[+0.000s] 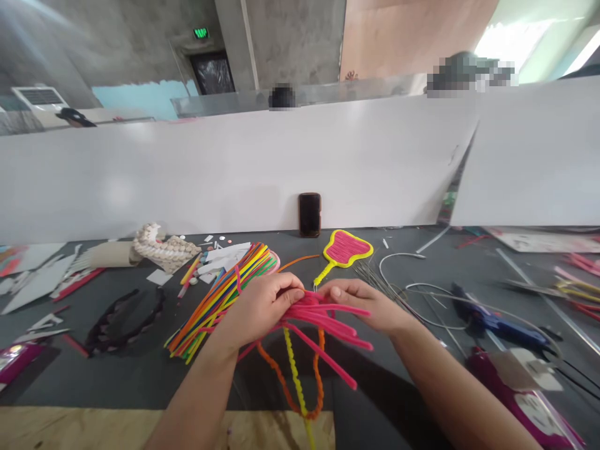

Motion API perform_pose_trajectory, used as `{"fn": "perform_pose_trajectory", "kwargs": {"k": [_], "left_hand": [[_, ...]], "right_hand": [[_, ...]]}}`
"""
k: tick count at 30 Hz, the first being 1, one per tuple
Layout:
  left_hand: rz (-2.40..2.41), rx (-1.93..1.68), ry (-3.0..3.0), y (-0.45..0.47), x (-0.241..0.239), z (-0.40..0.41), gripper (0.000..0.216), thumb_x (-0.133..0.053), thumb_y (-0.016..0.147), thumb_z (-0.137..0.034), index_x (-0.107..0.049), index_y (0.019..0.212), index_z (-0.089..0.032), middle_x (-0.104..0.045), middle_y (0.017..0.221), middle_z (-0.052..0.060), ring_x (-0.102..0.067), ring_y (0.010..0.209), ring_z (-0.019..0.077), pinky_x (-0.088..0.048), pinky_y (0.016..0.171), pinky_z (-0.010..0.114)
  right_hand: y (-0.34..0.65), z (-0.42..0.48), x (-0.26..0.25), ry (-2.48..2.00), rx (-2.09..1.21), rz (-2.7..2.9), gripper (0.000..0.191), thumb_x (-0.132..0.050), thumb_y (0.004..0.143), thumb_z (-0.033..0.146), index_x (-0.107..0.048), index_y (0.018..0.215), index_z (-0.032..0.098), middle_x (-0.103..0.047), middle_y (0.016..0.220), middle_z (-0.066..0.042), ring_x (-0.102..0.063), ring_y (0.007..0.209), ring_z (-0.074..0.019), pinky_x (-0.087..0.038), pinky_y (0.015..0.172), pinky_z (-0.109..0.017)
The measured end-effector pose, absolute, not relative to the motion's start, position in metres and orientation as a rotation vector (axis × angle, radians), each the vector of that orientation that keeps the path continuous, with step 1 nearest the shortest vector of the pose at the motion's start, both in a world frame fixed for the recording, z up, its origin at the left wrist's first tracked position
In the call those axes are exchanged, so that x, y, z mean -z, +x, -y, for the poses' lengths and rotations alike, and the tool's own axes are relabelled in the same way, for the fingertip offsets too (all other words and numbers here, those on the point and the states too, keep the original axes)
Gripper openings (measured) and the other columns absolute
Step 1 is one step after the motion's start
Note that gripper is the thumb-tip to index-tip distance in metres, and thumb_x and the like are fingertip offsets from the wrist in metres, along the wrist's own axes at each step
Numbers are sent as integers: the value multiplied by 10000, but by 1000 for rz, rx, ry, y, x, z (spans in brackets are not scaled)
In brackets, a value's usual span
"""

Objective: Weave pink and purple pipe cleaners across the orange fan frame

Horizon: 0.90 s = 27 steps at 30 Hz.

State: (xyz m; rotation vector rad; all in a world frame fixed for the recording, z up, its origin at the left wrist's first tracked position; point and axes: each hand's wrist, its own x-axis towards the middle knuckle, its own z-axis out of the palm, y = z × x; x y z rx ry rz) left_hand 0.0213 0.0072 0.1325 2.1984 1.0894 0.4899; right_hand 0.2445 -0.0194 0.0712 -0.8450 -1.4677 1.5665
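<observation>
Pink pipe cleaners held between your hands

Above the dark tabletop, your left hand pinched them between thumb and fingers, likely so the loose ends could fan rightward without separating. Your right hand curled close against the other side; whether it gripped any strand could not be told (its own fingers hid the contact). An orange twisted loop and a yellow twisted strand showed below. The coloured stems lay by your left wrist, probably for easy reach, while the yellow-edged pink shape lay just beyond.
</observation>
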Motion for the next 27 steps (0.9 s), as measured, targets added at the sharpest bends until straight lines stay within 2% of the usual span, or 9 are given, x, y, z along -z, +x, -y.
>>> {"fn": "perform_pose_trajectory", "kwargs": {"k": [3, 6, 9, 12, 20, 24, 27], "left_hand": [[-1099, -453, 2264, 28, -135, 0, 214, -500, 940, -316, -661, 835, -223, -683, 803, -49, -601, 742, 114, -389, 675, 222], [-1072, -464, 2306, 32, -135, 4, 182, -513, 938, -275, -660, 843, -227, -690, 829, -56, -612, 778, 109, -390, 705, 216], [-1040, -497, 2304, 33, -135, 6, 172, -516, 937, -257, -656, 842, -224, -682, 824, -57, -606, 779, 102, -393, 704, 209], [-998, -545, 2279, 33, -134, 5, 184, -517, 933, -262, -647, 812, -212, -664, 787, -49, -590, 745, 103, -402, 688, 208], [-960, -609, 2216, 32, -131, 3, 222, -507, 937, -308, -646, 802, -197, -650, 775, -27, -562, 713, 113, -408, 658, 210], [-1046, -606, 2253, 31, -132, 2, 228, -496, 950, -315, -656, 829, -208, -671, 801, -30, -579, 731, 118, -406, 676, 217], [-1120, -567, 2343, 32, -134, 3, 219, -505, 951, -305, -661, 825, -217, -682, 797, -35, -588, 735, 121, -387, 679, 225]], "right_hand": [[247, 18, -75, -933, -1433, 1389, 466, -614, 846, 611, -709, 941, 164, -697, 875, -56, -625, 839, -164, -477, 805, -303], [244, 21, -78, -965, -1435, 1441, 433, -677, 811, 577, -704, 893, 152, -669, 807, -33, -589, 752, -137, -456, 716, -269], [238, 26, -79, -935, -1545, 1432, 428, -699, 797, 563, -671, 815, 137, -584, 682, 15, -487, 611, -84, -375, 584, -221], [233, 29, -77, -885, -1655, 1323, 440, -731, 764, 564, -632, 769, 136, -530, 631, 41, -427, 557, -59, -327, 537, -200], [217, 33, -66, -741, -1830, 1037, 416, -797, 712, 518, -603, 775, 156, -537, 639, 50, -438, 537, -50, -341, 532, -183], [213, 30, -67, -777, -1596, 1035, 378, -820, 699, 471, -614, 802, 171, -577, 716, 34, -480, 598, -68, -387, 581, -201], [219, 30, -75, -857, -1473, 1190, 352, -777, 748, 477, -630, 780, 159, -575, 724, 19, -484, 632, -80, -382, 590, -209]]}}
